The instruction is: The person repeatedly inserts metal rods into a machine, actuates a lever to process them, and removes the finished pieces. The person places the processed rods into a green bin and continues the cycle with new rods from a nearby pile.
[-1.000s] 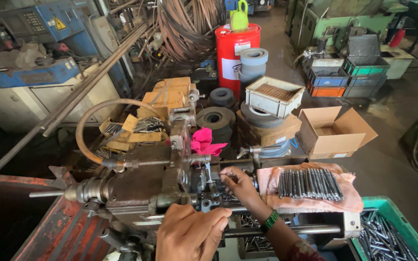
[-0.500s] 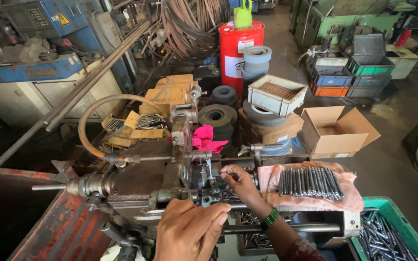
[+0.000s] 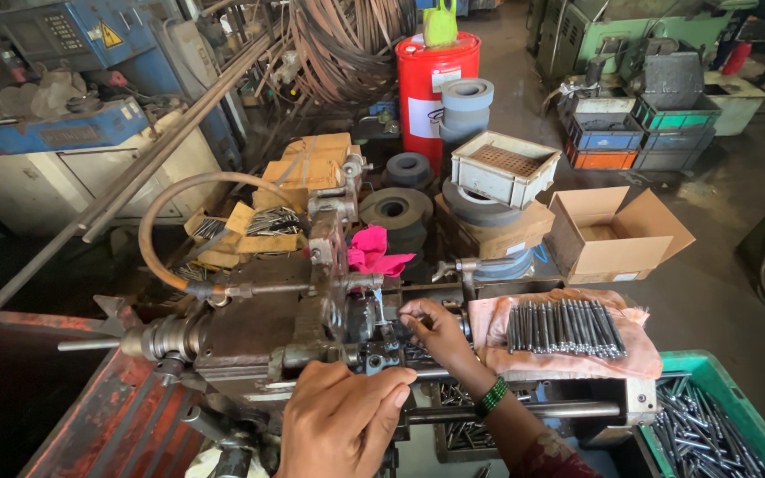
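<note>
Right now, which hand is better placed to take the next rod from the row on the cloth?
The right hand, probably. It works at the machine's clamp, just beside the row of metal rods on the pink cloth. The left hand rests on the machine's near side, farther from them.

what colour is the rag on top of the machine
Bright pink; the rag shows best in the head view.

left hand (image 3: 343, 420): grip closed, knuckles up | right hand (image 3: 431, 326): fingertips pinched
</note>
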